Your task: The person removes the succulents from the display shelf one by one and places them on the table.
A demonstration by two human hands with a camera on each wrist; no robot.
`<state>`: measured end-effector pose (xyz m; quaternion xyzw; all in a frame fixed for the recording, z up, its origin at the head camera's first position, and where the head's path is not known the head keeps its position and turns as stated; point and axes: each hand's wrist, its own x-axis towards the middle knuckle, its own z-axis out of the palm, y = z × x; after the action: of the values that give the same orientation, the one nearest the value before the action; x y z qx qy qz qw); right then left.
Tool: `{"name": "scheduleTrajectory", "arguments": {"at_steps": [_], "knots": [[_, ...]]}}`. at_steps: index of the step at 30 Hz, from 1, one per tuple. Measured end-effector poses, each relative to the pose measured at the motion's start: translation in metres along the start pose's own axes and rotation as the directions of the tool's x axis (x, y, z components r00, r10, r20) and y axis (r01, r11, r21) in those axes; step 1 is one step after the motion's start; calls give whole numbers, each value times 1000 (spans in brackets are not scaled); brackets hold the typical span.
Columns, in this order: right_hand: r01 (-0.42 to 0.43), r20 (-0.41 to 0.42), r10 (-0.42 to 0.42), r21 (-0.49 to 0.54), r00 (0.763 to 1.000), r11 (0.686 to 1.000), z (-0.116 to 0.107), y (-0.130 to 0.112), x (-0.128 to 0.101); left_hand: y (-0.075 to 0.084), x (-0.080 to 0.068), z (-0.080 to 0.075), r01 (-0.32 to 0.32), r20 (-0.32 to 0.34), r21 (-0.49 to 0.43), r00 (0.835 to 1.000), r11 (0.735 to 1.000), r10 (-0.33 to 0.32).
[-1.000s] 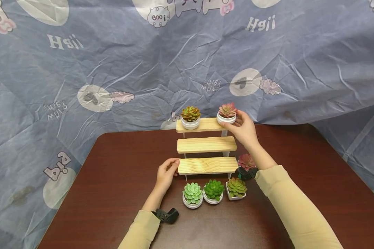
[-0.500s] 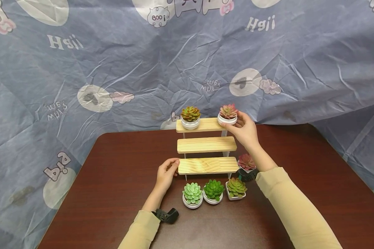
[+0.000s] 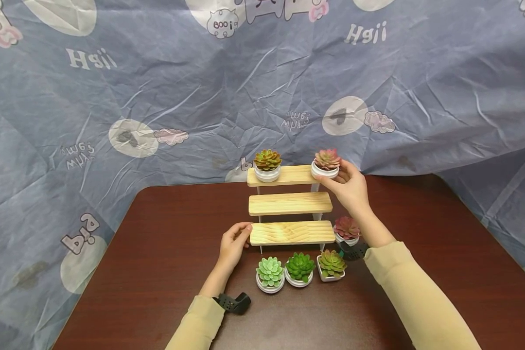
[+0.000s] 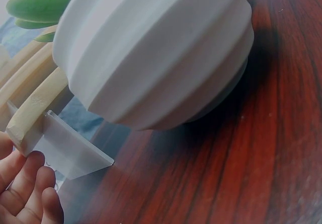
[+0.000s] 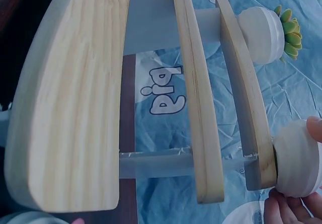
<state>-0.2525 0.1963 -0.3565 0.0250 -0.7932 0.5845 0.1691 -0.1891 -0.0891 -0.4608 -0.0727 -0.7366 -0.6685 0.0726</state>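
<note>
A three-tier stand with wooden shelves (image 3: 292, 233) and clear supports stands on the table. My right hand (image 3: 349, 189) holds a pink succulent in a round white pot (image 3: 325, 168) at the right end of the top shelf. In the right wrist view, that white pot (image 5: 299, 158) sits against the shelf end, fingers around it. My left hand (image 3: 234, 244) pinches the left end of the lowest shelf; the left wrist view has its fingertips at the wooden edge (image 4: 31, 114). An orange-green potted succulent (image 3: 268, 166) occupies the top shelf's left end.
In front of the stand are a pale green succulent (image 3: 270, 273), a dark green one (image 3: 299, 268) and an olive one in a square pot (image 3: 331, 265). A darker pink succulent (image 3: 347, 228) is beside the stand's right end. A printed blue cloth (image 3: 218, 97) hangs behind the table.
My right hand has slid the pink succulent a little to the right along the top shelf, to its end. The left hand and the stand stay in place.
</note>
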Motion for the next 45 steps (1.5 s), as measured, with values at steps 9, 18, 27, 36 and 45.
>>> {"name": "scheduleTrajectory", "arguments": {"at_steps": [9, 18, 27, 36, 45], "knots": [[8, -13, -8, 11, 1000, 1000, -8, 3, -8, 1, 0, 0, -2, -3, 0, 1000, 1000, 2], [-13, -35, 13, 20, 999, 1000, -16, 7, -14, 1, 0, 0, 2, -4, 2, 1000, 1000, -2], [-18, -67, 18, -6, 998, 1000, -25, 9, -20, 1, 0, 0, 2, -4, -1, 1000, 1000, -2], [-22, -87, 21, -11, 996, 1000, -32, 14, -26, 1, 0, 1, 4, -5, -9, 1000, 1000, -4], [-37, -108, 32, -43, 994, 998, -38, 26, -31, 0, 0, 1, 9, -5, -2, 1000, 1000, -9]]}}
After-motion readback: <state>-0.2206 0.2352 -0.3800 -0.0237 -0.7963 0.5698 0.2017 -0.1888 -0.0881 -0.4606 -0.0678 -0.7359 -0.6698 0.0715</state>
